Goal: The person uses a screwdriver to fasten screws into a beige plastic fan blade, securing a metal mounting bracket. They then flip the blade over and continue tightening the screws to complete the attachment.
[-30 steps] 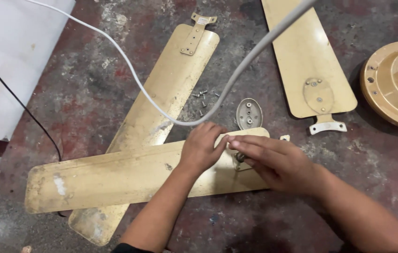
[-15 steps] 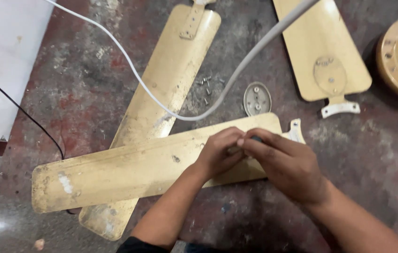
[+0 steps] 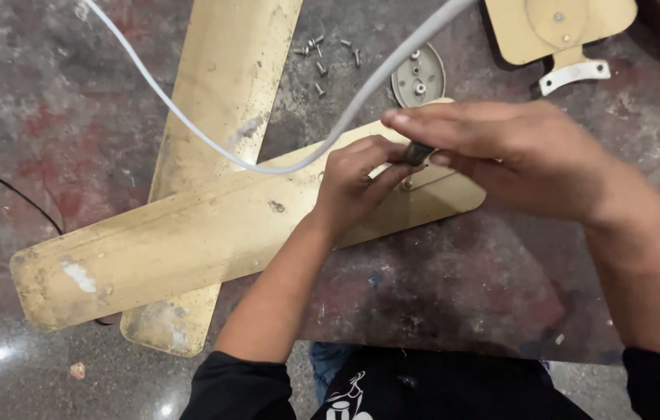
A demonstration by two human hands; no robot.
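On floor, three fan blades, two hands, six screws

3 fan blades, 2 hands, 1 white cable, 1 black wire, 1 round metal plate, about 8 loose screws.

The blade under the hands is pale yellow with a white scuff and brown specks near its left tip. A second blade crossing beneath it is the same dusty yellow. The cord is light grey, the disc grey, the bracket white. The floor is mottled grey with red patches. Both sleeves are black.
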